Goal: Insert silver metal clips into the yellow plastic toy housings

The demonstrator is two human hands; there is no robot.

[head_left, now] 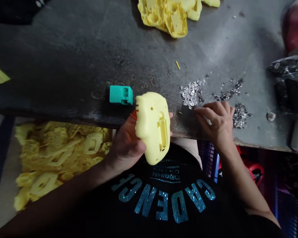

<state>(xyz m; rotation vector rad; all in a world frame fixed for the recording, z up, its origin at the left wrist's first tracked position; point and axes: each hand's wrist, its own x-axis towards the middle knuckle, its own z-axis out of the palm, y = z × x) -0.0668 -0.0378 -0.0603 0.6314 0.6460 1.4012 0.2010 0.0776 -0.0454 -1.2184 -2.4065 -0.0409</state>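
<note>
My left hand (129, 142) is wrapped round a yellow plastic toy shell (151, 129), held up at the table's front edge. A rectangular recess and small screw holes show on the face turned to me. My right hand (217, 122) rests on the table, fingers bent down and close together beside a pile of small silvery metal plates (190, 94). Whatever its fingertips hold, if anything, is hidden. Close to its other side lies a heap of tiny dark metal parts (240, 115). A teal plastic block (121, 95) with square openings sits left of the shell.
More yellow shells (166, 15) lie at the table's far side. Below the front edge at left is a mass of yellow parts (62, 152). Another scatter of metal bits (229, 90) and a clear plastic bag (288, 66) are at right. A blue basket (211, 158) stands under the table.
</note>
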